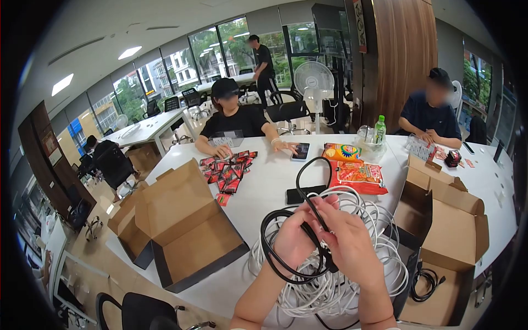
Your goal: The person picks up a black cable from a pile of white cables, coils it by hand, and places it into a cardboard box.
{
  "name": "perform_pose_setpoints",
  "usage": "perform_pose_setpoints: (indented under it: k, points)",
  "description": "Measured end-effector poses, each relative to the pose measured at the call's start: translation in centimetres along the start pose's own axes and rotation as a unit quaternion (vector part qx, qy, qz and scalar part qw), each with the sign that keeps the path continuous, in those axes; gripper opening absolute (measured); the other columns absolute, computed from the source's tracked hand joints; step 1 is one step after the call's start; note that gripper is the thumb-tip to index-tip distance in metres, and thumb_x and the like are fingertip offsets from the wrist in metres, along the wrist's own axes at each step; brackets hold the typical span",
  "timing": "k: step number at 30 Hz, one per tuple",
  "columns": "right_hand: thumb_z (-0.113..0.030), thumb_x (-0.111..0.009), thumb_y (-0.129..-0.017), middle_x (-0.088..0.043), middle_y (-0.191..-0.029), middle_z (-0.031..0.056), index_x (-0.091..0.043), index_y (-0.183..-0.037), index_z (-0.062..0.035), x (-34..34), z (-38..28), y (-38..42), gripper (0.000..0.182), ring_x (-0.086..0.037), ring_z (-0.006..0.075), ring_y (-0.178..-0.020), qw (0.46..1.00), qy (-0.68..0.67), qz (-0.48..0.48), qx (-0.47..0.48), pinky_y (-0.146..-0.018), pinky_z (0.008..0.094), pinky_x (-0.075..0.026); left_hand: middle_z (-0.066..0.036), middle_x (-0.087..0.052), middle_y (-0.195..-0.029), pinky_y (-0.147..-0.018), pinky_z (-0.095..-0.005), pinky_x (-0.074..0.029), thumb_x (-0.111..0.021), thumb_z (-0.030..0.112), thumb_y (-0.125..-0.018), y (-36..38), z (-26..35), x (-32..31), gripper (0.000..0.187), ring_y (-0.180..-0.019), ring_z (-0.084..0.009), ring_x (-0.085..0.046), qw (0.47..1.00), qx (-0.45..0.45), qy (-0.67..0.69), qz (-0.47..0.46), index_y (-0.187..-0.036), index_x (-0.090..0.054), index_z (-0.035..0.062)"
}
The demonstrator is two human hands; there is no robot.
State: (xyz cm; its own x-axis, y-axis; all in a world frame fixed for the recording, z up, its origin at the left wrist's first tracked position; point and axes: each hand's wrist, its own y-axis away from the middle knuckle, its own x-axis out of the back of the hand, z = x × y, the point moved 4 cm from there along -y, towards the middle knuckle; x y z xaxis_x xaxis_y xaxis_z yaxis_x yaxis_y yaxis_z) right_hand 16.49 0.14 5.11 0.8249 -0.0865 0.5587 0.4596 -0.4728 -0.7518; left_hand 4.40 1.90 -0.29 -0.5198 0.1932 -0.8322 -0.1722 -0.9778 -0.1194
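Observation:
Both of my hands hold a black cable (281, 263) above the white table (258, 190). My left hand (293, 237) grips the coiled loops from the left. My right hand (346, 242) pinches the coil at its right side, and one free loop of the black cable rises above it towards a phone. Under my hands lies a big heap of coiled white cables (379, 242).
An open empty cardboard box (187, 231) lies left of my hands; another open box (445, 236) with a black cable inside stands right. A black phone (300, 194), red snack bags (357, 176), small red sachets (225, 170) and a green bottle (379, 129) lie beyond. Two seated people work across the table.

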Motion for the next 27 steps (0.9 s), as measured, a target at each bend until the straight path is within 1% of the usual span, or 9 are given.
perform_pose_setpoints:
  k: [3,11,12,14,16,18,22,24,27]
  points:
    - [-0.004,-0.066,-0.078,-0.065,-0.087,0.0109,-0.057,-0.120,-0.0033,0.6,0.8,0.5,0.043,-0.062,0.0261,-0.077,0.998,-0.009,0.001,-0.058,-0.070,0.0383,-0.045,-0.017,-0.046,-0.137,-0.109,-0.0437,-0.033,-0.044,0.008,-0.087,-0.4,-0.1,-0.2,0.031,-0.132,-0.0296,-0.038,0.995,0.000,0.049,-0.088,-0.115,-0.056,0.0046]
    - [-0.003,-0.076,-0.068,-0.061,-0.073,0.0076,-0.066,-0.076,-0.0020,2.1,1.7,-0.2,0.013,-0.058,0.0243,-0.069,0.990,-0.045,0.132,-0.039,-0.063,0.0330,-0.045,-0.018,-0.050,-0.135,-0.109,-0.0432,-0.033,-0.035,0.023,-0.101,0.0,0.4,-0.5,0.024,-0.134,-0.0315,-0.036,0.998,0.029,0.047,-0.040,-0.097,-0.055,0.0105]
    - [-0.002,-0.075,-0.069,-0.060,-0.072,0.0072,-0.066,-0.076,-0.0020,2.5,2.1,0.0,0.012,-0.057,0.0239,-0.069,0.985,-0.041,0.160,-0.047,-0.064,0.0327,-0.045,-0.016,-0.061,-0.116,-0.093,-0.0370,-0.046,-0.036,0.024,-0.102,0.5,0.7,-1.8,0.024,-0.116,-0.0279,-0.054,0.999,0.017,0.018,-0.041,-0.095,-0.055,0.0111]
    - [-0.001,-0.071,-0.072,-0.060,-0.077,0.0083,-0.064,-0.080,-0.0018,3.3,4.0,0.0,0.010,-0.057,0.0251,-0.075,0.973,-0.058,0.209,-0.085,-0.071,0.0346,-0.044,-0.006,-0.057,-0.075,-0.056,-0.0274,-0.047,-0.038,0.026,-0.102,1.1,1.0,-0.3,0.022,-0.066,-0.0169,-0.058,0.995,0.043,-0.068,-0.065,-0.093,-0.052,0.0115]
    - [-0.004,-0.070,-0.075,-0.061,-0.095,0.0129,-0.063,-0.095,-0.0022,3.6,7.1,1.2,0.021,-0.056,0.0296,-0.095,0.956,-0.037,0.260,-0.130,-0.085,0.0390,-0.043,0.001,-0.033,-0.055,-0.036,-0.0236,-0.026,-0.040,0.029,-0.101,1.7,0.1,-1.1,0.022,-0.039,-0.0088,-0.030,0.977,0.171,0.041,-0.122,-0.091,-0.047,0.0112]
    - [-0.009,-0.069,-0.076,-0.053,-0.122,0.0181,-0.051,-0.122,-0.0026,3.4,9.8,2.4,0.049,-0.047,0.0337,-0.120,0.963,0.007,0.233,-0.136,-0.103,0.0419,-0.035,0.004,-0.028,-0.052,-0.035,-0.0224,-0.021,-0.042,0.032,-0.100,2.5,-0.4,-1.7,0.023,-0.037,-0.0064,-0.025,0.979,0.174,-0.091,-0.060,-0.089,-0.043,0.0117]
    - [-0.010,-0.066,-0.080,-0.038,-0.140,0.0199,-0.040,-0.136,-0.0035,2.5,11.5,1.8,0.062,-0.036,0.0372,-0.130,0.969,-0.060,0.196,-0.137,-0.110,0.0427,-0.027,0.003,-0.035,-0.057,-0.042,-0.0219,-0.024,-0.048,0.032,-0.099,3.6,-1.4,-3.6,0.024,-0.046,-0.0046,-0.029,0.925,0.184,-0.270,-0.196,-0.093,-0.044,0.0093]
    - [-0.005,-0.062,-0.082,-0.039,-0.140,0.0201,-0.047,-0.133,-0.0069,2.7,11.6,1.8,0.053,-0.036,0.0363,-0.130,0.979,0.007,0.151,-0.134,-0.109,0.0426,-0.028,0.000,-0.045,-0.064,-0.051,-0.0224,-0.034,-0.055,0.031,-0.096,5.2,-0.8,-3.7,0.028,-0.056,-0.0074,-0.041,0.872,0.161,-0.418,-0.200,-0.100,-0.049,0.0045]
    - [0.007,-0.055,-0.074,-0.057,-0.119,0.0159,-0.060,-0.096,-0.0029,2.2,11.1,0.3,0.024,-0.053,0.0346,-0.110,0.990,-0.026,0.121,-0.061,-0.095,0.0428,-0.040,0.000,-0.053,-0.074,-0.063,-0.0244,-0.042,-0.058,0.026,-0.094,6.0,0.4,-5.5,0.027,-0.068,-0.0109,-0.051,0.768,0.054,-0.599,-0.222,-0.103,-0.054,0.0008]
